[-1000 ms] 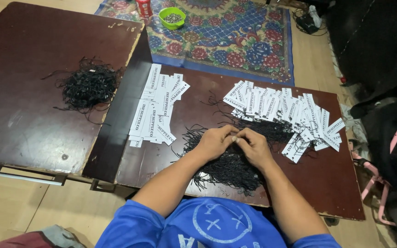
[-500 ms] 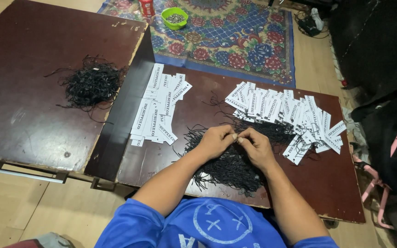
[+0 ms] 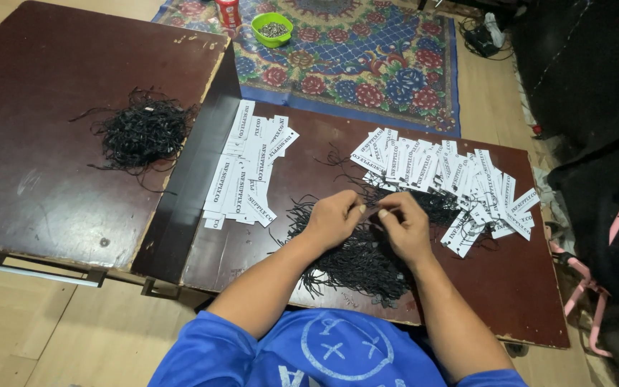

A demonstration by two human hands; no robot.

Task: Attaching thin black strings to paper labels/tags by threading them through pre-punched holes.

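Left hand [image 3: 332,217]: curled, fingertips pinched on a thin black string, resting on the pile of black strings [image 3: 356,251].
Right hand [image 3: 404,223]: fingertips pinched together, nearly touching the left one (what sits between them is too small to tell).
Strings: heaped on the near dark bench [image 3: 531,301], just before the person.
Paper tags: white stack [image 3: 246,172] to the left, fanned spread [image 3: 453,179] to the right.
Far bench [image 3: 30,143]: second black tangle [image 3: 143,132].
Carpet [image 3: 388,64]: green bowl [image 3: 271,29].

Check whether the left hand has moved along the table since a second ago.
No. The left hand sits over the same black string pile, as near the left tag stack as before.
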